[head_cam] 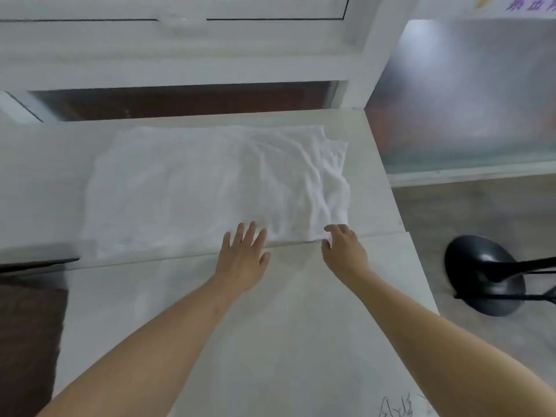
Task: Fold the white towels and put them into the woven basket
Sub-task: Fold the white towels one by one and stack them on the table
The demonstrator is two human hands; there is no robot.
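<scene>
1. White, wrinkled terry-cloth towel [210, 188] was seen spread on the pale grey matte tabletop [270, 326], reaching toward the table's far edge below a white window frame [180, 67].
2. Its right end was seen doubled over, with a second layer's edge showing past the first; how many layers lay there could not be told.
3. The left hand [243, 260] was laid flat, fingers straight and spread, their tips resting on the towel's near edge; nothing was held in it.
4. The right hand [343, 251] was placed at the towel's near right corner, its fingers bent; the fingertips were hidden behind the hand, so whether the corner was pinched or only touched could not be told.
5. The woven basket was not made out anywhere in the head view.
6. A dark brown object [27, 341] was cut off at the left edge, and its kind could not be told.
7. A black round stand base [484, 275] was seen on the floor to the right, its arms cut off by the frame.
8. Faint scribbled marks [397, 406] on the tabletop's near edge were cut off and unreadable.
</scene>
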